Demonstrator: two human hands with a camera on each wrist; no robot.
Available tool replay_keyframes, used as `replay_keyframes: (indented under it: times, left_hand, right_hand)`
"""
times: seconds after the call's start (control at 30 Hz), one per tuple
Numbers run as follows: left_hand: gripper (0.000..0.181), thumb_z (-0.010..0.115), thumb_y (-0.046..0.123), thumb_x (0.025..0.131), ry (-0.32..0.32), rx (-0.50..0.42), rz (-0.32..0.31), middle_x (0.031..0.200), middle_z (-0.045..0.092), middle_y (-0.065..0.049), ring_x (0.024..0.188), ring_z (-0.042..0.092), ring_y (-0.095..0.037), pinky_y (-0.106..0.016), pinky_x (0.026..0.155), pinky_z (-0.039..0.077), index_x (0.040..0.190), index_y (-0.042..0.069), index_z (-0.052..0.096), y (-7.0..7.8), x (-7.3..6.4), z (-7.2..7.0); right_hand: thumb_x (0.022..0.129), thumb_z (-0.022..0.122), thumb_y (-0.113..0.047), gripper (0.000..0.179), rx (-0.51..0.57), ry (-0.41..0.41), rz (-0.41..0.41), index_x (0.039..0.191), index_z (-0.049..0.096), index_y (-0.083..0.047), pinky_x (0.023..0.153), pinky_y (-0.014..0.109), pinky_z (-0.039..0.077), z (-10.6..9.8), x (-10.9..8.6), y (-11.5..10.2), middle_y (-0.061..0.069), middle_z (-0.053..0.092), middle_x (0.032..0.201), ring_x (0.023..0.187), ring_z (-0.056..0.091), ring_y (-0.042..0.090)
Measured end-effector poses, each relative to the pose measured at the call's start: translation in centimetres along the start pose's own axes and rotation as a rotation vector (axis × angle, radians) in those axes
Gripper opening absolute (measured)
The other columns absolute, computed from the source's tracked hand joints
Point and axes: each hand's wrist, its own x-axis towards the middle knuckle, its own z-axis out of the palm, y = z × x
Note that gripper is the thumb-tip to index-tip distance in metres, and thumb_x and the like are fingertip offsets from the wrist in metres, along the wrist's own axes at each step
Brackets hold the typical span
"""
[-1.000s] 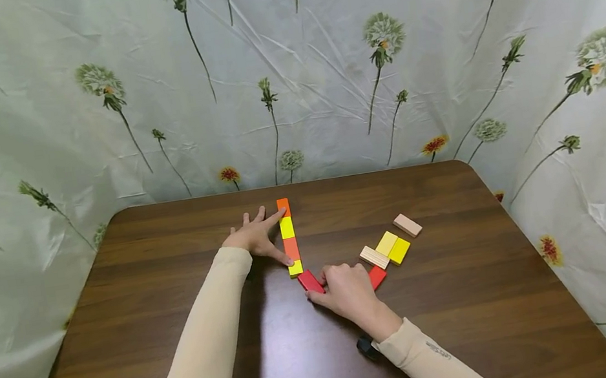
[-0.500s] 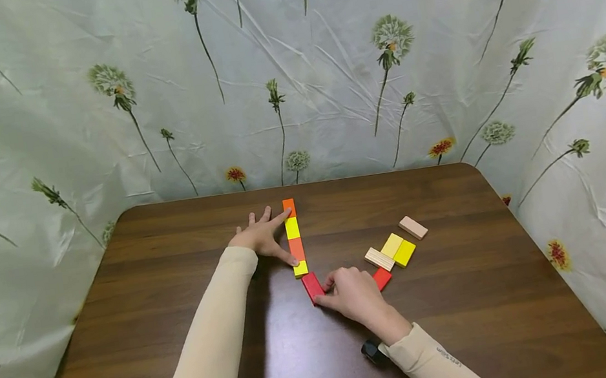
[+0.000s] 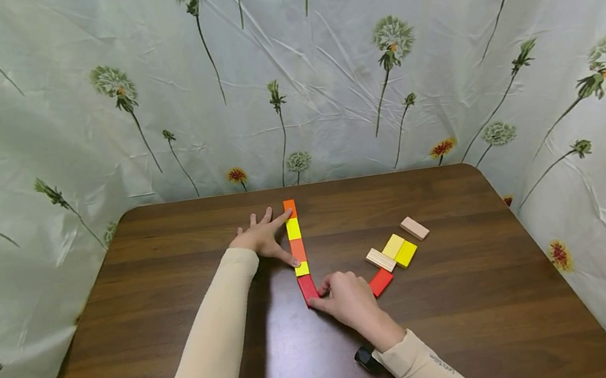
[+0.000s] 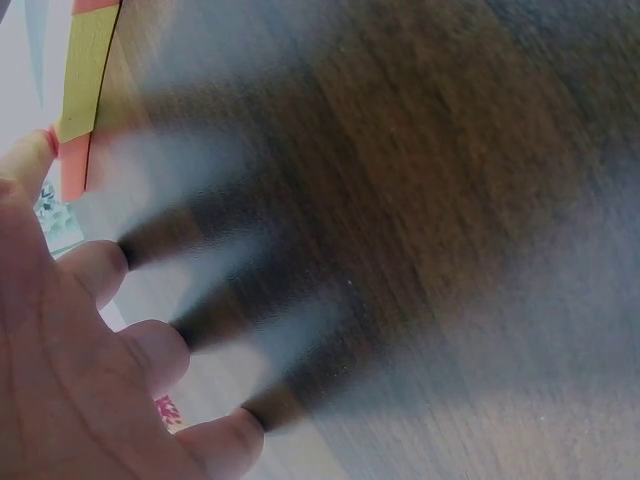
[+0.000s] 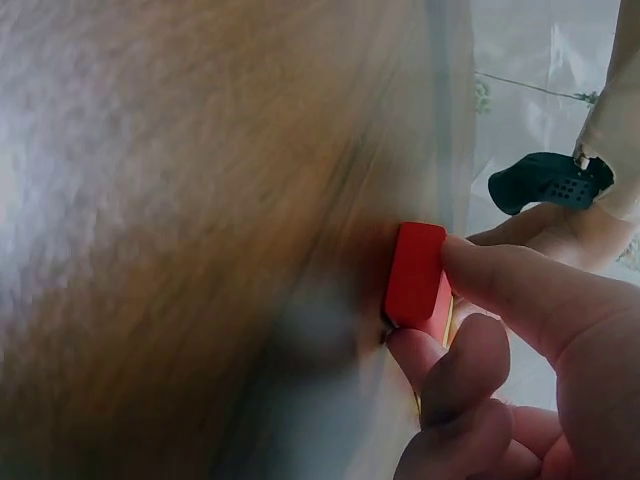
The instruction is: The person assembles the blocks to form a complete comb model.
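Observation:
A straight row of small blocks runs toward the far edge in the head view: an orange block (image 3: 290,204), a yellow block (image 3: 293,229), another orange block (image 3: 297,250) and a nearer yellow block (image 3: 302,269). At the near end of this row lies a red block (image 3: 307,288), which my right hand (image 3: 348,300) pinches between thumb and finger; the right wrist view shows its red end face. From the left side, my left hand (image 3: 259,238) spreads its fingers, the index tip on the farthest orange block and the thumb at the nearer yellow one.
To the right lie a second red block (image 3: 381,282), a striped wooden block (image 3: 381,259), a pale yellow block (image 3: 392,245), a bright yellow block (image 3: 406,254) and a plain wooden block (image 3: 415,228). A flowered curtain (image 3: 322,81) hangs behind the brown table (image 3: 477,333).
My right hand has turned the red block from slanted to nearly in line with the row, bringing it against the near yellow block. My left hand keeps its place on the row.

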Motion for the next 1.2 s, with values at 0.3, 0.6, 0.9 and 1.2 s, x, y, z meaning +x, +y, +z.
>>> replay_keyframes:
  times: [0.3, 0.6, 0.9, 1.2]
  left_hand:
    - [0.131, 0.091, 0.067, 0.075, -0.007, -0.018, 0.003, 0.182, -0.007, -0.015, 0.164, -0.013, -0.055, -0.082, 0.125, -0.001, 0.174, 0.039, 0.009, -0.2, 0.3, 0.0]
    - [0.135, 0.091, 0.07, 0.072, -0.033, -0.016, -0.013, 0.182, -0.012, -0.012, 0.164, -0.016, -0.053, -0.081, 0.125, -0.003, 0.173, 0.042, 0.006, -0.4, 0.9, 0.2]
    - [0.135, 0.089, 0.073, 0.072, -0.024, -0.019, 0.021, 0.182, -0.01, -0.016, 0.163, -0.015, -0.056, -0.084, 0.123, -0.002, 0.174, 0.04, 0.006, -0.5, 0.8, 0.2]
    - [0.129, 0.09, 0.066, 0.076, -0.018, 0.002, 0.049, 0.182, -0.008, -0.016, 0.163, -0.014, -0.058, -0.084, 0.123, -0.002, 0.174, 0.038, 0.011, -0.5, 0.2, 0.5]
  right_hand:
    - [0.085, 0.091, -0.038, 0.029, -0.003, 0.03, -0.003, 0.074, 0.076, -0.016, 0.054, 0.026, 0.037, 0.5, -0.1, -0.4, -0.008, 0.065, 0.062, 0.054, 0.047, 0.009]
    - [0.085, 0.092, -0.039, 0.035, -0.006, 0.04, -0.003, 0.071, 0.07, -0.016, 0.053, 0.025, 0.038, 0.6, -0.2, -0.6, -0.008, 0.062, 0.062, 0.054, 0.047, 0.009]
    - [0.085, 0.092, -0.039, 0.035, 0.015, 0.03, 0.013, 0.071, 0.07, -0.016, 0.053, 0.025, 0.037, 0.7, -0.2, -0.5, -0.008, 0.061, 0.061, 0.053, 0.046, 0.009]
    - [0.084, 0.092, -0.042, 0.036, 0.008, 0.034, 0.011, 0.072, 0.07, -0.017, 0.055, 0.026, 0.039, 0.9, -0.2, -0.4, -0.008, 0.063, 0.063, 0.055, 0.049, 0.009]
